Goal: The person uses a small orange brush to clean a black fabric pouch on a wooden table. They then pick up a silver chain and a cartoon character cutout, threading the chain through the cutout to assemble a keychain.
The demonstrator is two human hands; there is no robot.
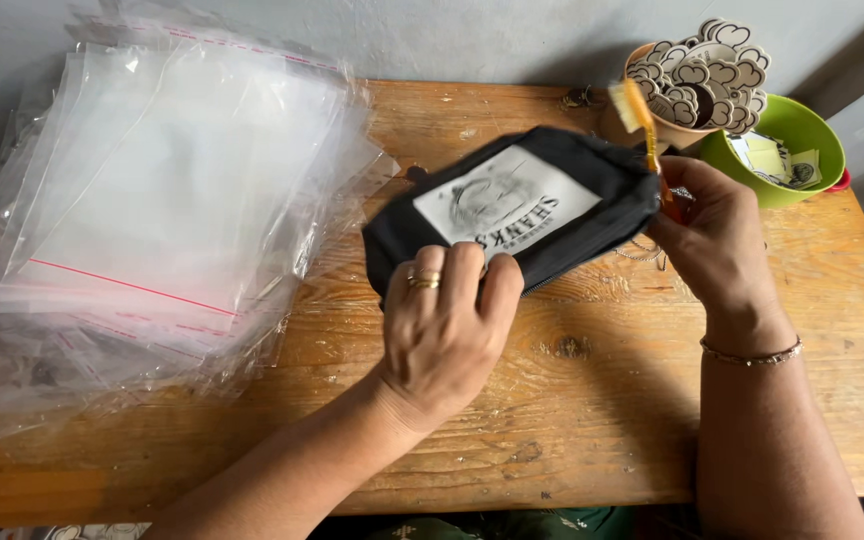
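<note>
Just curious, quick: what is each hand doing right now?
Left hand: closed on the black pouch.
Right hand: pinching an orange tag at the pouch's end.

Your two forearms are bare, with no sleeves showing anywhere along them. Your left hand [444, 330] wears two gold-coloured rings stacked on one finger, at about 11 o'clock from the middle of the hand. Your right hand [717, 235] has no rings that show; at its wrist, toward 5 o'clock, sits a thin chain bracelet [752, 355] of small metal links, lying snug across the arm.
</note>
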